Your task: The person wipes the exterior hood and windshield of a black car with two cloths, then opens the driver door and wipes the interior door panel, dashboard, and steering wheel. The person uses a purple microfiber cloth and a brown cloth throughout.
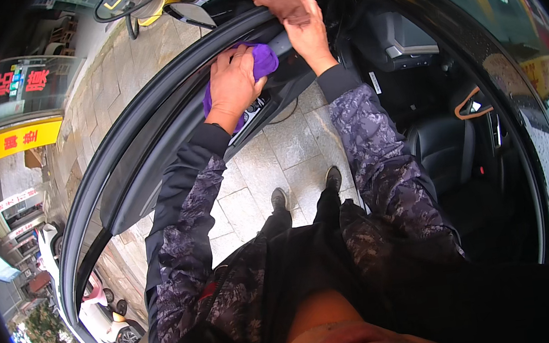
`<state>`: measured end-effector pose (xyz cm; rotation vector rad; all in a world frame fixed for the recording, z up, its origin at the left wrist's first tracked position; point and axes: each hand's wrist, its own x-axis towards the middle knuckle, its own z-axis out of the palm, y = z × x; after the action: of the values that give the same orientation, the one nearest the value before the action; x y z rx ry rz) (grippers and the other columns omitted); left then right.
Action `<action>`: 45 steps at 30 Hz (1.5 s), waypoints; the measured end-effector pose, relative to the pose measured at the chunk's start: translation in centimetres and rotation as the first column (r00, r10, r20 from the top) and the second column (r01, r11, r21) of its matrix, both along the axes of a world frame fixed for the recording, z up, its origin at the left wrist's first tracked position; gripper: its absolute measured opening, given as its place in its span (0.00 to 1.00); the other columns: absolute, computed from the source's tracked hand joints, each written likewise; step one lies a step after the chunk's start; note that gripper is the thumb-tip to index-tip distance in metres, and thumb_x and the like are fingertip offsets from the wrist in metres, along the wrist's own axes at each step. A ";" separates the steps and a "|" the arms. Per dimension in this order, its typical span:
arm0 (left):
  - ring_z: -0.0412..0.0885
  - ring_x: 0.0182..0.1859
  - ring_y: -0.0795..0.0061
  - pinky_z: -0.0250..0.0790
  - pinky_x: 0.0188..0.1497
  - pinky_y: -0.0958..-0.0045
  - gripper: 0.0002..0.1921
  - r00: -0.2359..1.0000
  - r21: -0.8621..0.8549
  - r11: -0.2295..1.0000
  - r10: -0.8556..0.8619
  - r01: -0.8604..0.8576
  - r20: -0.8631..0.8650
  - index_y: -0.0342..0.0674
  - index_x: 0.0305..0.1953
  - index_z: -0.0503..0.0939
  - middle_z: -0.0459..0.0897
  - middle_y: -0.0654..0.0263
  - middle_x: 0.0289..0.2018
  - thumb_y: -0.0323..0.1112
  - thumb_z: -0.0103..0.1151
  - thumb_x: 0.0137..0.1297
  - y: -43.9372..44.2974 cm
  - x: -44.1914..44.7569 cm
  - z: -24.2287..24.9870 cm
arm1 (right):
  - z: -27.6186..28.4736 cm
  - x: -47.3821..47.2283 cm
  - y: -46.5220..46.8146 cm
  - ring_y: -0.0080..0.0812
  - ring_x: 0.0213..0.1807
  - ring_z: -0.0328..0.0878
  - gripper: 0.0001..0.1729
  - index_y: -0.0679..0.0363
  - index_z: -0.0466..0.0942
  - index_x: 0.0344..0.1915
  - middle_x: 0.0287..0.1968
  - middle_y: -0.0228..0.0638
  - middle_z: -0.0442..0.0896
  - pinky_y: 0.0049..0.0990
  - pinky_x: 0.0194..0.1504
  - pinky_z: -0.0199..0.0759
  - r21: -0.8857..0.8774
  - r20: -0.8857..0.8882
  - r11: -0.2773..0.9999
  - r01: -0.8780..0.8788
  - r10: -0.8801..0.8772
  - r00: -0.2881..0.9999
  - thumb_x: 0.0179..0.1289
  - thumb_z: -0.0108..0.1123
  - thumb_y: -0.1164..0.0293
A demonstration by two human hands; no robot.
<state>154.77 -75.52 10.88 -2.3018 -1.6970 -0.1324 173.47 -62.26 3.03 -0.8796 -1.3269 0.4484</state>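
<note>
My left hand (pixel 235 82) grips a bunched purple cloth (pixel 264 61) against the inner side of an open car door (pixel 149 129), just above its switch panel (pixel 251 111). Part of the cloth shows below and left of the hand. Farther forward, my right hand (pixel 308 35) holds a crumpled brown cloth (pixel 281 0) at the front end of the door's window frame, close to the black side mirror (pixel 195 11). The fingertips of both hands are partly hidden by the cloths and the view angle.
To the right lies the car's interior with a black leather seat (pixel 440 144) and the dark door opening's frame. Stone paving (pixel 277 146) is underfoot. A yellow and grey machine with a black hose (pixel 147 6) stands beyond the mirror. Parked vehicles and shop signs are at the left.
</note>
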 end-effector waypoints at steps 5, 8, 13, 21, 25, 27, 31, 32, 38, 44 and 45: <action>0.76 0.69 0.59 0.71 0.71 0.54 0.41 1.000 0.069 0.997 -0.021 0.021 -0.001 0.49 0.71 0.80 0.81 0.68 0.72 0.52 0.81 0.55 0.3 -0.9 -1.0 | -0.2 -0.1 0.3 0.57 0.71 0.80 0.25 0.64 0.82 0.62 0.62 0.50 0.87 0.44 0.75 0.72 -0.179 -0.202 0.983 0.025 -0.062 0.978 0.65 0.70 0.81; 0.76 0.69 0.60 0.69 0.71 0.53 0.39 0.998 0.099 0.994 -0.057 0.055 0.022 0.49 0.68 0.81 0.81 0.68 0.69 0.55 0.79 0.56 1.0 -0.8 -1.7 | 2.3 -0.8 -1.0 0.58 0.72 0.79 0.29 0.65 0.82 0.61 0.64 0.51 0.85 0.46 0.72 0.74 0.166 0.099 0.986 0.015 -0.032 0.995 0.57 0.69 0.84; 0.78 0.67 0.62 0.71 0.70 0.56 0.37 0.983 0.119 0.982 -0.158 0.146 0.094 0.50 0.67 0.81 0.82 0.71 0.69 0.51 0.80 0.56 0.9 -2.2 -2.0 | 10.2 0.2 -1.0 0.47 0.58 0.91 0.28 0.58 0.87 0.62 0.57 0.45 0.91 0.34 0.60 0.83 0.042 0.299 0.988 -0.149 0.130 0.945 0.62 0.67 0.87; 0.80 0.68 0.64 0.71 0.69 0.57 0.34 0.980 0.168 0.978 -0.149 0.126 0.132 0.57 0.65 0.83 0.84 0.73 0.66 0.42 0.79 0.52 -9.2 -15.4 -0.6 | 15.3 -5.7 6.5 0.56 0.54 0.90 0.26 0.58 0.91 0.50 0.46 0.51 0.93 0.48 0.56 0.83 -0.183 0.896 0.983 0.013 0.161 0.413 0.64 0.79 0.50; 0.81 0.67 0.65 0.71 0.67 0.58 0.30 0.976 0.246 0.961 -0.162 0.123 0.144 0.56 0.62 0.85 0.86 0.73 0.63 0.45 0.76 0.55 -9.7 -18.2 -2.4 | 12.7 -1.6 6.7 0.58 0.53 0.89 0.20 0.61 0.87 0.46 0.46 0.52 0.92 0.51 0.54 0.83 0.016 0.837 0.997 0.069 -0.051 0.545 0.65 0.71 0.57; 0.82 0.66 0.65 0.71 0.67 0.58 0.29 0.975 0.275 0.953 -0.172 0.129 0.139 0.56 0.61 0.85 0.86 0.74 0.63 0.45 0.76 0.54 -9.2 -18.6 -3.3 | 10.8 2.1 5.1 0.62 0.56 0.86 0.20 0.62 0.85 0.54 0.52 0.50 0.90 0.48 0.59 0.82 0.047 0.780 0.977 0.206 -0.165 0.604 0.62 0.71 0.70; 0.84 0.65 0.67 0.73 0.65 0.59 0.30 0.966 0.258 0.959 -0.170 0.117 0.196 0.57 0.61 0.86 0.87 0.75 0.63 0.45 0.76 0.54 -8.9 -19.1 -3.0 | 6.0 7.0 -1.7 0.45 0.49 0.93 0.16 0.63 0.85 0.51 0.45 0.49 0.92 0.40 0.55 0.83 -0.252 0.414 0.940 0.230 -0.110 0.903 0.70 0.73 0.64; 0.84 0.65 0.68 0.73 0.67 0.60 0.30 0.971 0.275 0.954 -0.171 0.121 0.169 0.57 0.62 0.86 0.87 0.75 0.63 0.44 0.77 0.53 -9.0 -19.0 -2.7 | 4.2 7.3 -3.9 0.43 0.50 0.92 0.18 0.64 0.84 0.54 0.46 0.48 0.92 0.39 0.58 0.82 -0.281 0.393 0.927 0.247 -0.124 0.911 0.71 0.72 0.65; 0.83 0.66 0.71 0.73 0.69 0.61 0.27 0.951 0.307 0.938 -0.230 0.160 0.208 0.58 0.61 0.86 0.87 0.78 0.62 0.38 0.72 0.57 -11.3 -19.8 -1.7 | -9.9 8.0 -20.4 0.29 0.52 0.88 0.15 0.65 0.81 0.62 0.53 0.35 0.90 0.32 0.58 0.83 -0.666 -0.091 0.733 -0.137 0.102 0.991 0.82 0.65 0.71; 0.81 0.68 0.69 0.71 0.73 0.56 0.25 0.999 0.281 0.958 0.040 -0.048 0.035 0.58 0.60 0.85 0.86 0.76 0.62 0.37 0.68 0.59 -25.9 -33.3 -1.3 | -17.2 5.9 -38.0 0.33 0.49 0.91 0.12 0.63 0.82 0.62 0.53 0.37 0.91 0.37 0.55 0.88 -0.859 -0.327 0.343 -0.381 0.205 0.923 0.83 0.60 0.76; 0.80 0.69 0.68 0.70 0.74 0.55 0.26 0.994 0.290 0.951 0.110 -0.111 0.020 0.59 0.61 0.85 0.86 0.76 0.62 0.37 0.68 0.58 -28.9 -36.0 -1.2 | -17.1 5.2 -39.7 0.33 0.49 0.91 0.13 0.64 0.82 0.62 0.53 0.37 0.91 0.37 0.55 0.88 -0.883 -0.353 0.263 -0.388 0.171 0.920 0.83 0.60 0.76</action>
<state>118.75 -104.44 9.68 -1.9901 -1.6774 -0.3402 178.69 -101.93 -14.07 -1.5156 -0.9330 1.7206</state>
